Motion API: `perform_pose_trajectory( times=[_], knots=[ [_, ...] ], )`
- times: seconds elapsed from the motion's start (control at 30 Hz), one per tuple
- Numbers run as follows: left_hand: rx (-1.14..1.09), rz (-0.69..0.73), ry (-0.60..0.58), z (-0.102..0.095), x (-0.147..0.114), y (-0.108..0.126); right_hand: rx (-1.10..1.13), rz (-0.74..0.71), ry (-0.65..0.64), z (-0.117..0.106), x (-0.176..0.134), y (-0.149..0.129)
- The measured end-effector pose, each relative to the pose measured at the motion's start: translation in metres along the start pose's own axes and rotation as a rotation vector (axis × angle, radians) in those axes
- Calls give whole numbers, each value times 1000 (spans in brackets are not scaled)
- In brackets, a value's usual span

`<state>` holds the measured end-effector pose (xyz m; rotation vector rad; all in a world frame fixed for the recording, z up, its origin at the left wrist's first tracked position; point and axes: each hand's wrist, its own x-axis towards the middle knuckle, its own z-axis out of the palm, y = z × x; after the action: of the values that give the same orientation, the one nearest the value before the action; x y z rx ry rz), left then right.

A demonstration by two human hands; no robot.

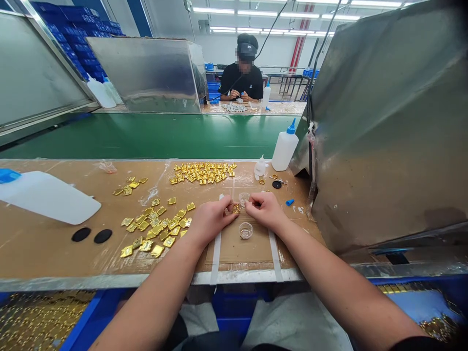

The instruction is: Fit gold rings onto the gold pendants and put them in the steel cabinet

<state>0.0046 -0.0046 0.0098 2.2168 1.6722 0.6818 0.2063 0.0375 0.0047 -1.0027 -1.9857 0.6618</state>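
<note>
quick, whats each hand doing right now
Left hand: closed, holding a small gold piece.
Right hand: closed, fingers pinched by the upper clear cup; whether it holds anything cannot be told.

Brown counter w/ gold pcs in 3 grps, blk discs, white btls, clear cup, sm. blue cap.

The held piece is of gold colour, the tabletop is brown, the discs are black, the bottle cap is blue.

Bare forearms angled inward, left grip and right grip close together, fingers curled into pinches.
</note>
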Motion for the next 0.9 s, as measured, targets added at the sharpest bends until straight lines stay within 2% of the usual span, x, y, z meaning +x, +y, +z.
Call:
perform_pose_trajectory(
  times=[0.13, 0.23, 0.4, 0.63, 0.9],
  knots=[
    [31, 1, 9, 1, 0, 0, -2, -56, 141, -4, -1, -2],
    [43, 7, 10, 1, 1, -1, -31, -20, 242, -7, 0, -1],
    [33, -6, -9, 0, 1, 2, -137, 99, 167, -6, 5, 6],
    [40, -11, -19, -3, 0, 6, -197, 123, 99, -2, 7, 12],
    [53, 1, -12, -2, -1, 3, -42, 57, 237, -7, 1, 2]
  ],
)
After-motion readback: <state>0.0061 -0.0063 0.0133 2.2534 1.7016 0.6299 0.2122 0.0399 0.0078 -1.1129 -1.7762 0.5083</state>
